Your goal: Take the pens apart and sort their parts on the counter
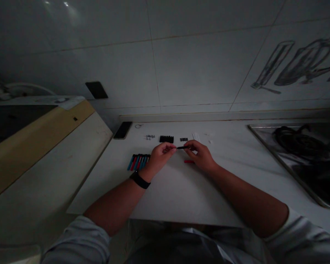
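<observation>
A slim black pen-like piece [182, 147] is held level between my two hands above the white counter. My left hand [162, 154] has its fingertips pinched at the left tip of the piece; what lies between them is too small to make out. On the other end, my right hand [198, 154] grips the piece between thumb and fingers. Partly under my right hand lies a red tube [189, 161]. Beside my left wrist is a row of red and blue tubes with black ends [137, 162], partly covered by that hand.
Behind my hands are a row of black pieces [166, 139], small metal parts [184, 139], silvery screw-like parts [150, 136] and thin white sticks [195, 137]. A phone [123, 130] lies at the back left. At the right is a gas stove [297, 157]; a tiled wall [192, 73] rises behind.
</observation>
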A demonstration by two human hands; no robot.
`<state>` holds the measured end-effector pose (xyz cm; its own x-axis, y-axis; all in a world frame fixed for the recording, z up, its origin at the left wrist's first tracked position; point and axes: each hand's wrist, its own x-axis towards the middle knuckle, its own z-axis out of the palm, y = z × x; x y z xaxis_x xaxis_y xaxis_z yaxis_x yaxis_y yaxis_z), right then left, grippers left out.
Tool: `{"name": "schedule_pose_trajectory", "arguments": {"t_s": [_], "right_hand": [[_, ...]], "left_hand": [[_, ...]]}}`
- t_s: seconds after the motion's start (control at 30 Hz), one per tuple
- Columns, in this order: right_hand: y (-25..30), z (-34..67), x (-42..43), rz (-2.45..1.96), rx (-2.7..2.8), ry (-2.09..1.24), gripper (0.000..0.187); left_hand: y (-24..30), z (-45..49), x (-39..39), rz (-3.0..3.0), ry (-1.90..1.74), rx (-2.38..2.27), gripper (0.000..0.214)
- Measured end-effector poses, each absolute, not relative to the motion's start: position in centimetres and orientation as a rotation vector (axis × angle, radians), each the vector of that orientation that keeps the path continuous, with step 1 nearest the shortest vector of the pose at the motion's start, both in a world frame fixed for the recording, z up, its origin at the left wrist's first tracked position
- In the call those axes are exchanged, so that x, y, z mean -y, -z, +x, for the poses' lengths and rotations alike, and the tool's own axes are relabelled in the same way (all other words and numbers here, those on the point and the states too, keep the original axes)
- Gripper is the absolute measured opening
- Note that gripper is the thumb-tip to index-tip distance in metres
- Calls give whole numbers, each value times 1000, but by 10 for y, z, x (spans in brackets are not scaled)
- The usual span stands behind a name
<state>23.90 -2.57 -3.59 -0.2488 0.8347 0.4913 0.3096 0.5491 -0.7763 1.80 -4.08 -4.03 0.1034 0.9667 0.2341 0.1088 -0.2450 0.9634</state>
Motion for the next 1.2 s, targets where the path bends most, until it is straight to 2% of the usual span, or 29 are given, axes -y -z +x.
{"name": "schedule_pose_trajectory", "arguments": {"t_s": [0.47,0.83,1.2], "right_hand": [[34,241,30,-937,1898,-552,14],[34,242,30,-885,1951,-425,15],[32,243,30,-962,1983,-487,15]], "left_hand": [[38,19,42,1534,-1249,-1129,21],[40,21,40,1326,-1197,-1071,31],[40,21,40,1360,-1226,-1058,28]]}}
